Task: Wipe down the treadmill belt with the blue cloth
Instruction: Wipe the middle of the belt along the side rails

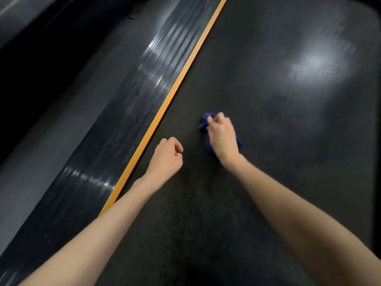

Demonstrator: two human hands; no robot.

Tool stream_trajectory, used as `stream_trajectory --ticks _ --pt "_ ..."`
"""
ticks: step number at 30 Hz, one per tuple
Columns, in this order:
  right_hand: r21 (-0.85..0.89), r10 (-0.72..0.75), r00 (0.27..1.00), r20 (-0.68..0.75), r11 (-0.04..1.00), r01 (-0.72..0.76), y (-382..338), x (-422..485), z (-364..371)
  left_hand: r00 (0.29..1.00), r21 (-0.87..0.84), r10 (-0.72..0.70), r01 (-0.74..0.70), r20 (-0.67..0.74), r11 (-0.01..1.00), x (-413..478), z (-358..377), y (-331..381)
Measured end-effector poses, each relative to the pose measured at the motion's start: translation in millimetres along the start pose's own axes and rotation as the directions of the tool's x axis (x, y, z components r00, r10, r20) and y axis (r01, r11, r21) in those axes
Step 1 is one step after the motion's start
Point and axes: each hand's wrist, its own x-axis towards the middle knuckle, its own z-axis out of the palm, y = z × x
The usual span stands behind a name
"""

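The dark textured treadmill belt [268,100] fills the right and middle of the view. A crumpled blue cloth [204,124] lies on the belt near its middle, and my right hand [222,137] is closed on it, pressing it to the surface. Most of the cloth is hidden under that hand. My left hand [168,155] hovers over the belt's left part, close to the orange strip, with its fingers curled in and nothing in it.
An orange strip [177,87] runs diagonally along the belt's left edge. Beside it lies the ribbed black side rail [127,112], then a dark grey outer frame [41,141] at the far left. A bright light reflection [317,71] sits on the belt's upper right.
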Motion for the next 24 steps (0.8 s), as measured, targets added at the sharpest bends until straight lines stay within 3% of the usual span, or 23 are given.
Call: stream_trajectory --ticks 2,4,6,7,9,11,13,14,15,17,19,21,23,24 --pt "0.040 -0.274 0.960 0.065 0.962 0.272 -11.1 -44.0 4.3 0.999 0.001 -0.019 0.019 -0.029 1.000 4.3 -3.1 0.3" --pt "0.067 -0.517 0.847 0.121 0.856 0.513 -5.9 -74.0 6.8 0.999 0.001 -0.017 0.017 -0.038 1.000 6.5 -2.4 4.0" --pt "-0.022 -0.629 0.766 0.130 0.771 0.636 10.0 -67.6 3.0 1.000 -0.003 -0.002 0.002 -0.021 1.000 4.4 1.5 10.1" --pt "-0.061 -0.582 0.807 0.100 0.806 0.589 20.7 -57.0 -2.7 1.000 -0.005 0.008 -0.008 -0.003 1.000 2.5 3.6 13.3" --pt "-0.102 -0.305 0.952 -0.042 0.949 0.299 55.4 -32.7 -17.4 0.999 0.000 0.034 -0.034 0.026 0.999 -0.6 6.0 15.2" --pt "-0.179 0.015 0.992 -0.128 0.983 -0.038 109.2 -19.8 -35.4 0.998 0.012 0.047 -0.047 0.041 0.999 -2.2 5.0 13.6" --pt "-0.059 0.366 0.914 -0.174 0.923 -0.381 145.1 -21.3 -50.7 0.999 0.016 0.037 -0.037 0.038 0.999 -0.7 2.9 12.5" --pt "0.023 0.501 0.847 -0.179 0.863 -0.505 143.9 -26.1 -51.8 0.999 0.016 0.029 -0.029 0.036 0.999 0.4 2.3 13.7" --pt "0.067 0.543 0.818 -0.190 0.839 -0.540 129.3 -33.2 -48.6 0.999 0.014 0.021 -0.022 0.036 1.000 1.1 2.7 16.6" --pt "0.068 0.407 0.887 -0.216 0.913 -0.402 82.4 -55.1 -23.6 0.999 0.004 0.026 -0.026 0.036 1.000 4.1 6.5 27.2" --pt "0.049 0.103 0.983 -0.150 0.994 -0.097 29.8 -83.0 -5.9 0.998 -0.003 0.047 -0.047 0.040 0.999 6.8 14.1 40.7" --pt "-0.013 -0.203 0.979 -0.032 0.979 0.203 15.1 -103.3 -6.1 0.995 0.006 0.073 -0.073 0.066 0.997 8.3 24.7 55.2" --pt "-0.053 -0.300 0.954 0.000 0.953 0.300 48.3 -106.8 -18.1 0.989 0.015 0.105 -0.107 0.106 0.994 8.3 34.6 67.2" --pt "-0.073 -0.239 0.970 -0.040 0.969 0.236 73.9 -106.2 -25.2 0.985 0.014 0.122 -0.125 0.119 0.992 7.3 37.9 71.1"
